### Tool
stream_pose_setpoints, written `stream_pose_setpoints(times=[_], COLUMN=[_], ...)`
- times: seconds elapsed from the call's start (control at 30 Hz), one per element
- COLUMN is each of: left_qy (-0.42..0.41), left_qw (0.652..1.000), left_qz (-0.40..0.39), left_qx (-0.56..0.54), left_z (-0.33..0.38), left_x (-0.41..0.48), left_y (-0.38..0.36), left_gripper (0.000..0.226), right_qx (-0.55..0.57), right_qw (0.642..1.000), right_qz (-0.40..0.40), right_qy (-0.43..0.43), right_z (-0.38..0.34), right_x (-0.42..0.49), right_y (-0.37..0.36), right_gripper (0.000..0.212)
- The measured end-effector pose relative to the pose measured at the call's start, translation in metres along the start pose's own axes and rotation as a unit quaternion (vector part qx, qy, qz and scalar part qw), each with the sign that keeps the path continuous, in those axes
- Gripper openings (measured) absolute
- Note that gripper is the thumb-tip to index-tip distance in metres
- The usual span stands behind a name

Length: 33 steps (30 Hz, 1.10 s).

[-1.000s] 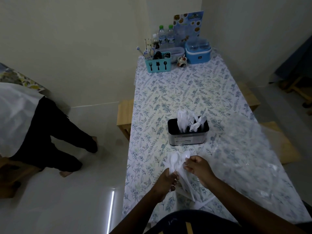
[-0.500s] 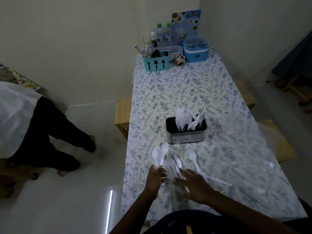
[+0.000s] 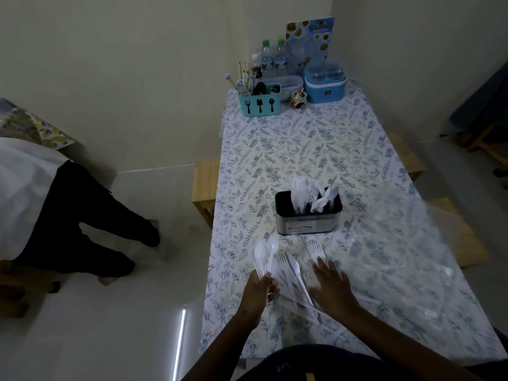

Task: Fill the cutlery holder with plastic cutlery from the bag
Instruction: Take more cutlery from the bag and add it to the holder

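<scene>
At the counter [image 3: 302,149], my left hand [image 3: 259,287] is gripping spoons [image 3: 262,253], likely light and slippery, by their handles; my right hand [image 3: 330,284] is spreading flat beside them.

Small eatery: menu card [image 3: 310,42], condiment-and-cutlery caddy [image 3: 259,104]

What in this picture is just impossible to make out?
Head view, the only one:
- Fork: handle hidden under the right hand.
- Spoons: lower handles hidden in the left hand; count unclear.
- Loose cutlery between the hands: blurred and overlapping, cannot be counted.
- Cutlery holder: label too small to read; its wall hides the bottom.
</scene>
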State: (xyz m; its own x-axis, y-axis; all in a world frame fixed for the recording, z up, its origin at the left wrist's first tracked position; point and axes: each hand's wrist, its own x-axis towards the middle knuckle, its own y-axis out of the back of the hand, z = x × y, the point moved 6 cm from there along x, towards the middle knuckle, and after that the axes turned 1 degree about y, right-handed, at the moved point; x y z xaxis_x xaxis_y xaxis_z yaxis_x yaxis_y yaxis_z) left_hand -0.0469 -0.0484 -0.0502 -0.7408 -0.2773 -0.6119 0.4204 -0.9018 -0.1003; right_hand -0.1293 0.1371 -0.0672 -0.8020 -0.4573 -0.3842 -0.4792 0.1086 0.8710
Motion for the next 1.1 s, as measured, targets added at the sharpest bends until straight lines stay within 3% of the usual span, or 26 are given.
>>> stream_pose_setpoints(times=[0.1,0.17,0.33,0.4,0.5,0.7,0.93,1.1], left_qy=[-0.017,-0.021,-0.047,-0.051,-0.058,-0.109,-0.157,-0.178], left_qw=[0.996,0.990,0.975,0.971,0.964,0.929,0.898,0.907], left_qz=[-0.070,-0.097,-0.141,-0.145,-0.153,-0.180,-0.198,-0.178], left_qx=[0.047,0.099,0.164,0.184,0.211,0.305,0.361,0.338], left_z=[0.001,-0.001,0.003,0.005,0.007,0.013,0.025,0.038], left_x=[-0.003,-0.005,-0.012,-0.014,-0.014,-0.015,-0.019,-0.015], left_y=[-0.017,-0.027,-0.051,-0.057,-0.063,-0.075,-0.090,-0.103], left_gripper=[0.018,0.023,0.042,0.039,0.044,0.045,0.026,0.042], right_qx=[0.173,0.284,0.416,0.448,0.476,0.480,0.450,0.417], right_qw=[0.976,0.946,0.907,0.892,0.877,0.873,0.877,0.896], right_qz=[0.128,0.157,0.062,0.036,0.004,-0.059,-0.169,-0.147], right_qy=[0.034,0.025,-0.034,-0.050,-0.065,-0.065,0.001,0.032], right_z=[-0.011,-0.014,-0.025,-0.025,-0.024,-0.016,-0.011,-0.009], right_x=[0.000,0.005,0.023,0.028,0.029,0.024,0.016,0.016], right_y=[0.036,0.059,0.086,0.085,0.084,0.090,0.106,0.135], right_gripper=[0.048,0.044,0.042,0.038,0.033,0.043,0.036,0.025])
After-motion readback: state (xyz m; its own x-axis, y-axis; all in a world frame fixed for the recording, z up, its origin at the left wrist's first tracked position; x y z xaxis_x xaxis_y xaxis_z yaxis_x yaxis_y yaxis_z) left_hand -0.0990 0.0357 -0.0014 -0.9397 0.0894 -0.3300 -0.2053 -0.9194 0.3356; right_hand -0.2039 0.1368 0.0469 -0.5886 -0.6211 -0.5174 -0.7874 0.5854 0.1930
